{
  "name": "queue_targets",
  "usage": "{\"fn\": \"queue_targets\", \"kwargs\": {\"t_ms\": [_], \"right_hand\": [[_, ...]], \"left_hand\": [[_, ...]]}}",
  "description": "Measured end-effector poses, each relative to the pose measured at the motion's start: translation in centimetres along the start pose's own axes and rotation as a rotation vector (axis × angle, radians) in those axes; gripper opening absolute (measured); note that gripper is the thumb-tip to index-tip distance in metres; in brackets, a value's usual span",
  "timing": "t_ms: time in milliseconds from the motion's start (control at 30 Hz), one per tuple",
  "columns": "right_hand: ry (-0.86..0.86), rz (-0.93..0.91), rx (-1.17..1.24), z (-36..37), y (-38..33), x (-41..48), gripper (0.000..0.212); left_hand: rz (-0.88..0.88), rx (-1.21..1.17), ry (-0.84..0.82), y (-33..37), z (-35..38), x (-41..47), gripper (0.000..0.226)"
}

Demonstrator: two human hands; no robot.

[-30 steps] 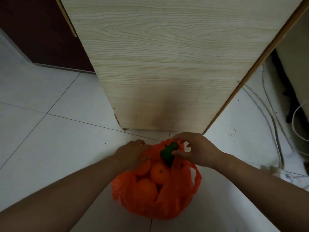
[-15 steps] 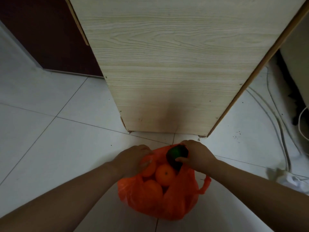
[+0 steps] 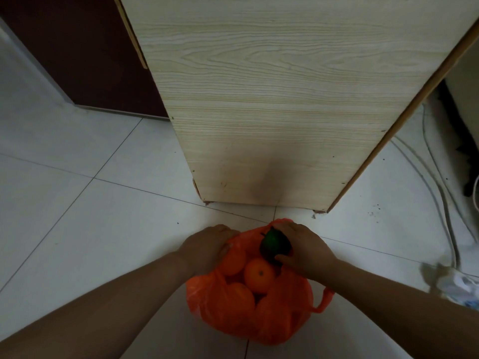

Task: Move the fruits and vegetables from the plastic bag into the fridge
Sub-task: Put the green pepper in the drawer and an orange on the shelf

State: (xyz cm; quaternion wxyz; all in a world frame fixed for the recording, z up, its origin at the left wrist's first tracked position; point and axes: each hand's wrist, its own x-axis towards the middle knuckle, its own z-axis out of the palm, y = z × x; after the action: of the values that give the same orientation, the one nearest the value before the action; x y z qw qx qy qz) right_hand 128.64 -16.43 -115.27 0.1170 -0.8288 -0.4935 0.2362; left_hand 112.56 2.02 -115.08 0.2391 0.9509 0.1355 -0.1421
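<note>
The dark green fruit [image 3: 274, 243] sits in the mouth of the plastic bag [image 3: 272, 320], at its 1 o'clock, with the right hand [image 3: 303, 251] curling its fingers round it. It looks firm, light and smooth, so a wrap round its middle should hold. Oranges [image 3: 258, 274] lie just below it at 6 o'clock. The left hand [image 3: 207, 248] grips the thin, floppy bag rim at 10 o'clock. A wooden cabinet [image 3: 272, 112] stands at 12 o'clock.

Head view — steeply down, close.
</note>
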Motion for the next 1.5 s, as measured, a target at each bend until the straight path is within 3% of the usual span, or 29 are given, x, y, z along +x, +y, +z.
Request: {"fn": "queue_targets", "kwargs": {"t_ms": [133, 333, 500, 667, 833, 933, 1000, 1167, 1267, 1400, 1500], "right_hand": [[0.015, -0.043, 0.031, -0.9, 0.1, -0.8, 0.052], [-0.005, -0.065, 0.033, -1.3, 0.7, -2.0, 0.049], [0.223, -0.103, 0.204, -3.4, -0.4, -1.9, 0.048], [0.425, -0.119, 0.497, -6.1, -2.6, -0.8, 0.045], [0.487, -0.117, 0.717, -7.3, -5.0, -0.5, 0.043], [0.43, -0.119, 0.724, -6.9, -5.7, -0.6, 0.048], [0.37, -0.11, 0.635, -6.6, -5.2, -0.8, 0.054], [0.098, 0.071, 0.205, -4.8, -1.8, -2.3, 0.073], [-0.014, 0.159, 0.107, -3.5, -0.6, -3.2, 0.081], [-0.033, 0.236, 0.119, -3.0, -0.2, -3.0, 0.079], [-0.041, 0.271, 0.191, -3.3, -0.2, -2.7, 0.061]], "left_hand": [[-0.041, -0.034, 0.013, -0.2, -0.1, 0.3, 0.04], [-0.064, -0.024, 0.012, 0.6, -0.8, 0.6, 0.043], [-0.065, -0.06, 0.099, 1.2, -3.1, 0.6, 0.044], [-0.122, -0.403, 0.305, 2.6, -7.0, 0.4, 0.039], [-0.122, -0.77, 0.235, 5.5, -7.4, 0.0, 0.061], [-0.169, -0.918, 0.281, 6.2, -7.0, 0.2, 0.06], [-0.215, -0.888, 0.287, 5.6, -6.8, 0.0, 0.058], [-0.249, -0.536, 0.126, 3.1, -5.7, -2.7, 0.067], [-0.322, -0.323, 0.08, 1.2, -4.5, -4.0, 0.066], [-0.475, -0.544, -0.052, -0.2, -3.7, -4.1, 0.068], [-0.484, -0.603, -0.103, -0.1, -3.4, -3.9, 0.063]]}}
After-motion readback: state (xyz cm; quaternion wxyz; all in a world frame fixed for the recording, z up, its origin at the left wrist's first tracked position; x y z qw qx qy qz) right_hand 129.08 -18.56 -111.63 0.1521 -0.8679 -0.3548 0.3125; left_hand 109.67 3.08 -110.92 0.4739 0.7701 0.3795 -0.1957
